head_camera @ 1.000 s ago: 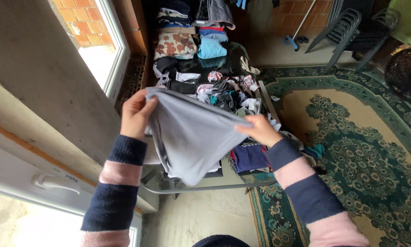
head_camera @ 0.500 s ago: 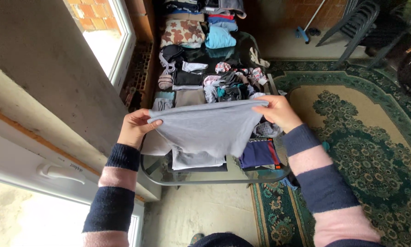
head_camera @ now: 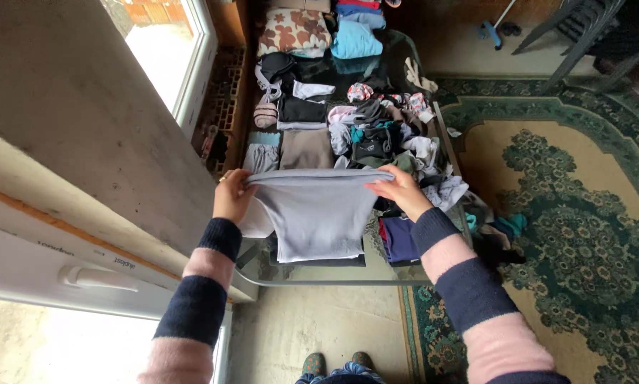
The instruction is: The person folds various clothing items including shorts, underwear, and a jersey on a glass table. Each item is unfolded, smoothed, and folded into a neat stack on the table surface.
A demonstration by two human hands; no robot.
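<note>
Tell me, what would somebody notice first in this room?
Probably the grey cloth stretched between the left hand and the right hand, each in a pinching grip on its top edge, over the near end of a glass table. Behind it the table is heaped with clothes, and a green patterned rug fills the floor to the right.

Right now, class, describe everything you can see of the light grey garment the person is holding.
The light grey garment is plain, soft, thin cloth that looks like jersey, with no print. It is folded over, its top edge stretched level between the left hand and right hand, each pinching a corner. The rest hangs down in a smooth panel. It is held above the near end of the glass table, over a folded pile; whether it touches that pile cannot be told.
</note>
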